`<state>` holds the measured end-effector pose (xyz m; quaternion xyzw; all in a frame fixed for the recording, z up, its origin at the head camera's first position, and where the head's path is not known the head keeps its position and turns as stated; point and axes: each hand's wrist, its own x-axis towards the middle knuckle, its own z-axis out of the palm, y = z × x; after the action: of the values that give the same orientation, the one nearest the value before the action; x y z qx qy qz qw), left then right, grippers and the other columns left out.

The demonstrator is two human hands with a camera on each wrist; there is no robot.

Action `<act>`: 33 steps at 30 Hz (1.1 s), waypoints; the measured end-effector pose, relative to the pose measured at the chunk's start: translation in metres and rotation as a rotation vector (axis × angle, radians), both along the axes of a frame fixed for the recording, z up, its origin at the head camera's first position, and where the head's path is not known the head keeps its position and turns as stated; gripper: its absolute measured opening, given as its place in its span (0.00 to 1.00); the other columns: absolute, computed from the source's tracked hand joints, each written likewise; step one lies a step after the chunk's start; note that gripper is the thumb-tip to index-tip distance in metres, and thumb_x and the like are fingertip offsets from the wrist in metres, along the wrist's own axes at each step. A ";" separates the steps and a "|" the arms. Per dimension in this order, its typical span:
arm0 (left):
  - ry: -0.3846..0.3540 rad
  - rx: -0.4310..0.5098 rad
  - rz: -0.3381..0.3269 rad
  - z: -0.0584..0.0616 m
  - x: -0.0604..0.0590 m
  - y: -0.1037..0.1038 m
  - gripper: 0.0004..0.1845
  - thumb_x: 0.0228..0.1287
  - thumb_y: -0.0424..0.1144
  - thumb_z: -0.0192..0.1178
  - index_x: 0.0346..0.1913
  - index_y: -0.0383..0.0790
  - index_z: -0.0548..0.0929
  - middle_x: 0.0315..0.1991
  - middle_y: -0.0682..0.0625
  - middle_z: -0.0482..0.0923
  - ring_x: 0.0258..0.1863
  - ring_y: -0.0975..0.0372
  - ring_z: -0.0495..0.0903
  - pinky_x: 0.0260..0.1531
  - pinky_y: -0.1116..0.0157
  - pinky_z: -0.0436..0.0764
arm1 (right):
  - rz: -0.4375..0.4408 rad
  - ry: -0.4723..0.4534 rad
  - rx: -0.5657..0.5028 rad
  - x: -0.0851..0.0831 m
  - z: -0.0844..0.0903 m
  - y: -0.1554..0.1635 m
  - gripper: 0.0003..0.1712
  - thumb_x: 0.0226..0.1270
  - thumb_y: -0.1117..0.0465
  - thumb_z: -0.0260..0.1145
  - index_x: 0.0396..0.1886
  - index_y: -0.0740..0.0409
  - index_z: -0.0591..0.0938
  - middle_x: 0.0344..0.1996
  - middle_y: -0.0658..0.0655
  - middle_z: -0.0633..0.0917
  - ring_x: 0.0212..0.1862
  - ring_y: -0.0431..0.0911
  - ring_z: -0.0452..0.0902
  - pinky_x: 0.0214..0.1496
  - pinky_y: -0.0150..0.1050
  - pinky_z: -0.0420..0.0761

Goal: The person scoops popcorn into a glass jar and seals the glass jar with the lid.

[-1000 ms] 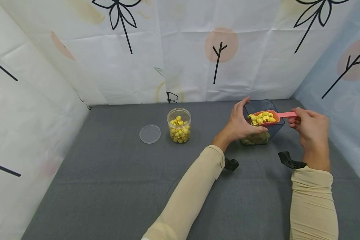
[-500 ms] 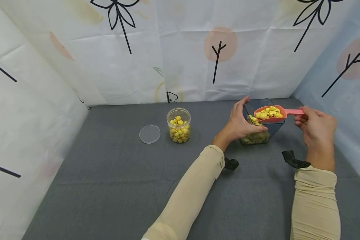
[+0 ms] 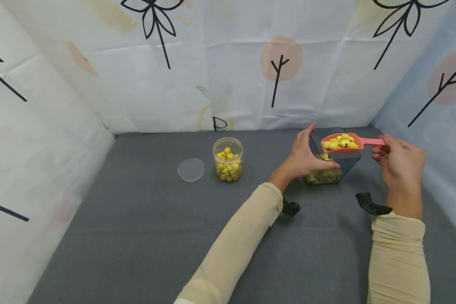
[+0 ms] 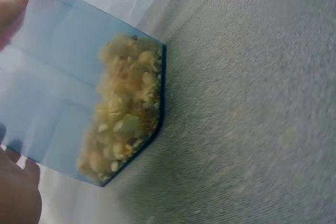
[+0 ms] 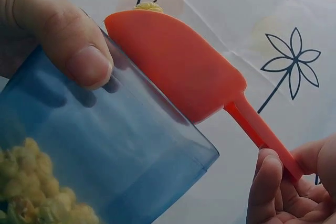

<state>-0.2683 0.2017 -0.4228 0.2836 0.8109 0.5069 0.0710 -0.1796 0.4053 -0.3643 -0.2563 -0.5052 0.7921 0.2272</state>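
Observation:
My left hand (image 3: pixel 303 157) grips the near-left side of a clear blue container (image 3: pixel 346 162) tilted on the grey cloth, its thumb on the front wall. Yellow popcorn (image 4: pixel 126 111) lies heaped in the container's bottom. My right hand (image 3: pixel 397 162) pinches the handle of a pink scoop (image 3: pixel 343 143) heaped with popcorn, held level just above the container's rim. In the right wrist view the scoop (image 5: pixel 178 64) sits over the blue wall (image 5: pixel 121 156) beside my left thumb (image 5: pixel 63 35). A round clear jar (image 3: pixel 228 159), open and partly filled with popcorn, stands to the left.
The jar's clear lid (image 3: pixel 191 169) lies flat on the grey cloth (image 3: pixel 144 236) left of the jar. Printed white sheets (image 3: pixel 228 63) wall in the back and both sides. Black wrist-camera mounts (image 3: pixel 370 204) show by my sleeves.
The loaded scoop has risen out of the blue container and shifted slightly right; it now holds steady above the rim. My left hand keeps its grip on the container.

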 end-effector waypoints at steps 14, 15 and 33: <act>0.070 -0.072 0.036 0.019 0.006 -0.008 0.67 0.47 0.61 0.79 0.82 0.65 0.40 0.80 0.60 0.48 0.78 0.66 0.54 0.73 0.60 0.69 | -0.002 0.082 0.006 -0.005 0.007 -0.015 0.10 0.66 0.57 0.74 0.39 0.59 0.88 0.24 0.52 0.87 0.20 0.41 0.80 0.25 0.29 0.82; 0.063 -0.060 0.036 0.021 0.006 -0.009 0.67 0.48 0.61 0.79 0.82 0.66 0.40 0.80 0.59 0.48 0.78 0.66 0.55 0.73 0.60 0.69 | -0.003 0.095 0.004 -0.005 0.009 -0.016 0.11 0.65 0.57 0.74 0.40 0.60 0.88 0.24 0.53 0.87 0.20 0.41 0.80 0.24 0.29 0.82; 0.025 0.125 0.032 0.045 0.008 -0.051 0.64 0.52 0.53 0.78 0.82 0.63 0.41 0.81 0.59 0.47 0.80 0.64 0.53 0.74 0.54 0.68 | 0.048 0.168 0.037 -0.014 0.025 -0.053 0.11 0.67 0.58 0.73 0.41 0.61 0.87 0.27 0.54 0.85 0.23 0.41 0.79 0.27 0.29 0.82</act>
<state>-0.2604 0.1508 -0.3775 0.2808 0.7829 0.5540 0.0349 -0.1931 0.3524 -0.3398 -0.1726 -0.5049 0.8065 0.2547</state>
